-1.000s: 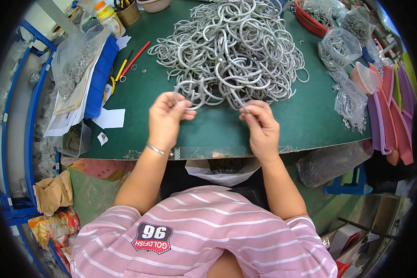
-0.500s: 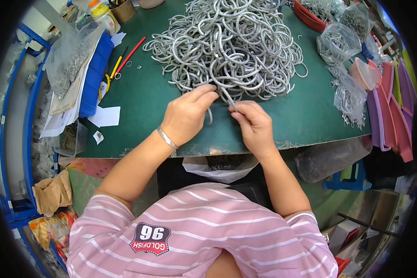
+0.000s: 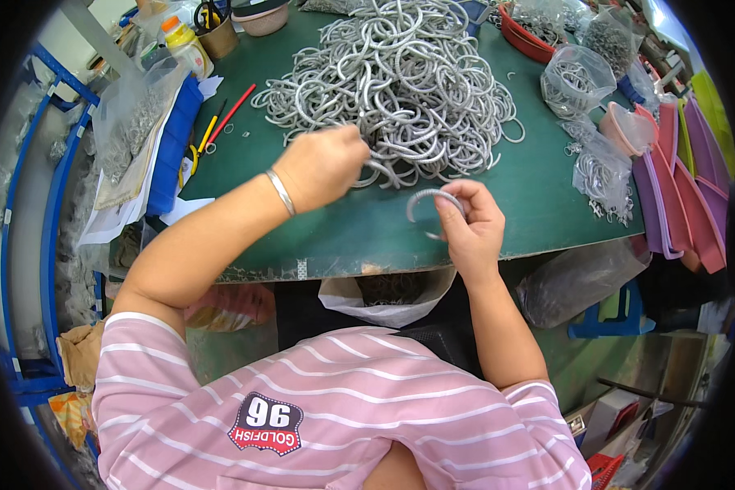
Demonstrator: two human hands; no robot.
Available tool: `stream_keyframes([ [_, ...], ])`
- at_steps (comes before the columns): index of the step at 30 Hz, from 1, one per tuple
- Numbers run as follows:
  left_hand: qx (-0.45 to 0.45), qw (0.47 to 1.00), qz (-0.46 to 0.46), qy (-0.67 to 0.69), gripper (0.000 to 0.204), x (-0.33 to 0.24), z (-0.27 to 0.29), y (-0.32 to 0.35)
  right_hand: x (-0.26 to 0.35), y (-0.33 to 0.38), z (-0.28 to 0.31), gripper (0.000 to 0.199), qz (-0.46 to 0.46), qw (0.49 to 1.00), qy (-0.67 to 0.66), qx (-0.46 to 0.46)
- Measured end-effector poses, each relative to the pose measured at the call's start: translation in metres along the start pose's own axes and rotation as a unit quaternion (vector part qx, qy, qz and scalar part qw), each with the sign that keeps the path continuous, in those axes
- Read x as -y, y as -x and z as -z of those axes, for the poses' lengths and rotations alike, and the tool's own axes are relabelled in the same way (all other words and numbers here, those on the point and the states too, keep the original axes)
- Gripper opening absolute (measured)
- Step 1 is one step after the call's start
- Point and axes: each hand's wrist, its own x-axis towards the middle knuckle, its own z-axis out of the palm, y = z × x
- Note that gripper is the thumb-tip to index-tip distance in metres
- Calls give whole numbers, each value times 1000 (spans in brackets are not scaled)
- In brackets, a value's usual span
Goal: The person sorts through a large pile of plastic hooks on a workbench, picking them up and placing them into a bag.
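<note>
A big heap of grey, ribbed, open rings (image 3: 400,98) lies on the green tabletop in front of me. My right hand (image 3: 474,229), just off the heap's near right edge, pinches one C-shaped grey ring (image 3: 423,194) between thumb and fingers. The ring's open side faces down and left, and part of it is behind my fingers. At the near left edge of the heap is my left hand (image 3: 322,167), back upward with its fingers curled toward the rings. Motion smears those fingers, so whether they grip a ring is unclear. A silver bangle (image 3: 282,193) circles my left wrist.
Below the table edge, a white bag (image 3: 384,309) holds dark rings. Left of the heap lie a red pen (image 3: 237,110) and a blue tray (image 3: 175,139). A red basin (image 3: 527,34), bags of small metal parts (image 3: 577,82) and pink and purple folders (image 3: 670,180) line the right.
My right hand has drawn a ring away from the heap, moving slightly right and down. My left hand has shifted a little up and left, along the heap's near edge.
</note>
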Motion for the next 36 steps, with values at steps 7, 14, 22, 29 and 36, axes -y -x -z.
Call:
stream_keyframes([
  [7,48,961,197,190,9,-3,26,-14,-24,7,4,24,112,965,233,43],
  [14,-267,842,268,384,9,-7,2,27,-40,-25,-55,30,96,929,353,59],
  [22,-203,839,426,271,28,-6,-37,64,-49,-43,-67,14,170,909,379,32],
  [29,-178,921,331,101,35,-27,-45,64,-12,-7,17,4,135,960,214,120],
  [36,-195,935,291,53,19,-26,-47,67,-20,-6,3,30,-3,950,304,65],
])
